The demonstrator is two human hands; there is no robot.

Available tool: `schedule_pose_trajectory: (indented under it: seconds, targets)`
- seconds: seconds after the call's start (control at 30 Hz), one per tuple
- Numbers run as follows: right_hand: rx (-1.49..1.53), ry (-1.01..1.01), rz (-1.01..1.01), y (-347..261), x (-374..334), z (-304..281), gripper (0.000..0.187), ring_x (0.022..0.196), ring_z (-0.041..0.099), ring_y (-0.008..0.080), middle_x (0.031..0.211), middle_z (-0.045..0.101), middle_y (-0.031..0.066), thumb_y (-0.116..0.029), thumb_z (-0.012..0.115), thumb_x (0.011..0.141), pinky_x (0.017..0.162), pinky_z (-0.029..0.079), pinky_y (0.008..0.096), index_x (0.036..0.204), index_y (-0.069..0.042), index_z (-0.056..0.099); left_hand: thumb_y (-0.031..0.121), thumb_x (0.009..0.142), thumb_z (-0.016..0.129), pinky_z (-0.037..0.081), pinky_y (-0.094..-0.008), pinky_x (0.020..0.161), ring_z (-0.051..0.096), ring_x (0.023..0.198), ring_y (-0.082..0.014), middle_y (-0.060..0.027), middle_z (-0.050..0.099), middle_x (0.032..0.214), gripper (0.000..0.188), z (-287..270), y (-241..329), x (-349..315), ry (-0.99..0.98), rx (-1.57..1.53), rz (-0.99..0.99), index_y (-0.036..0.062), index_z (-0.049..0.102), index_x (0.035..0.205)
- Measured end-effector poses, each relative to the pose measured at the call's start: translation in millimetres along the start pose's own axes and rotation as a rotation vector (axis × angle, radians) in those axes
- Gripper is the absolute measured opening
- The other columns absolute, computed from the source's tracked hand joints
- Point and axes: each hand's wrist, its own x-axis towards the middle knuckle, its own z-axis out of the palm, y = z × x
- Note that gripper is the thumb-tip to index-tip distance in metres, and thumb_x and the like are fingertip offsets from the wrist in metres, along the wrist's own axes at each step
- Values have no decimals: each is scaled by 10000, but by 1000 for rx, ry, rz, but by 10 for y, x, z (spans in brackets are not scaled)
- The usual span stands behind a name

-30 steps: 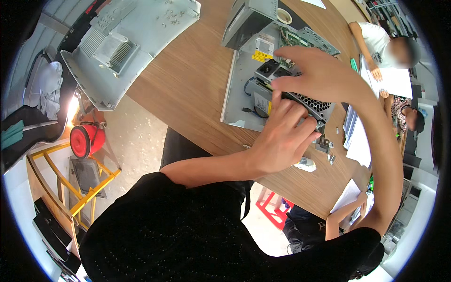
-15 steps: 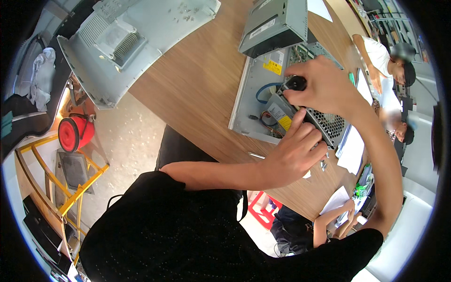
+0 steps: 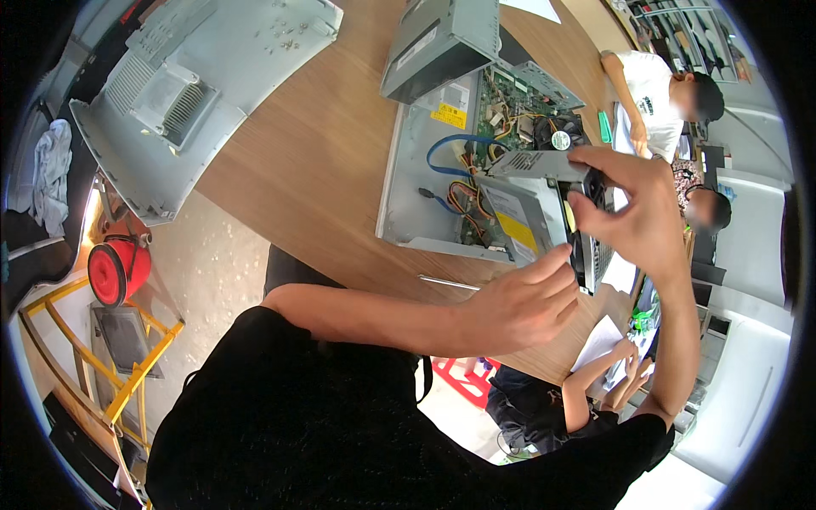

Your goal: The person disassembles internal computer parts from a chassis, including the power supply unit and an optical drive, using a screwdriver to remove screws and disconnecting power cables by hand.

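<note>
An open computer case (image 3: 393,200) lies on the table with its green circuit board and cables exposed. Tilted up at the case's near right side is a grey metal power supply (image 3: 510,212) with a white and yellow label and a perforated grille. My right hand (image 3: 637,208) grips its upper right end, thumb and fingers on opposite sides. The fingertips of my left hand (image 3: 523,310) are pinched at its lower near corner, the other fingers curled. A blue cable (image 3: 438,153) loops beside it, and a bundle of coloured wires (image 3: 463,195) lies underneath.
A grey drive box (image 3: 446,51) stands at the case's far side. The removed cover (image 3: 229,85), with several screws on it, lies at left. A thin metal rod (image 3: 449,282) rests near the table edge. Other people sit at right; a red bucket-like object (image 3: 115,268) stands on the floor.
The power supply has been tilted and shifted right, uncovering the circuit board, fan and wires. My right hand has moved down and right with it. The whole view has shifted somewhat.
</note>
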Motion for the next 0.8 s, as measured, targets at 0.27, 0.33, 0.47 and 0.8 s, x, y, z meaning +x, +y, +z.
schedule_pose_trajectory:
  seconds: [0.27,0.33,0.47,0.8]
  targets:
    - [10,70,-27,51,-212,-29,435,825,732,270,949,736,161,-72,781,642,786,570,317,1060,26,710,195,707,603,390,-410,1082,577,846,-190,-37,565,764,144,-4,12,13,-40,-1,63,57,628,738]
    - [41,24,51,139,-237,-79,457,880,723,239,984,735,163,-83,760,648,827,567,319,1082,48,698,187,719,612,397,-418,1082,605,899,-206,-44,603,785,140,-47,19,40,-86,-16,62,52,647,735]
    - [135,-48,178,330,-265,-141,491,965,692,203,1046,713,164,-100,732,664,905,557,326,1114,86,669,180,729,594,399,-421,1098,625,981,-265,-83,661,861,225,-59,43,80,-116,-24,91,2,711,800]
    - [225,40,177,752,-482,-47,523,842,684,177,960,713,164,-287,776,707,791,538,281,1045,98,672,185,740,576,337,-441,1173,601,1165,-343,-184,707,1131,366,19,75,135,-165,-112,90,-46,754,963]
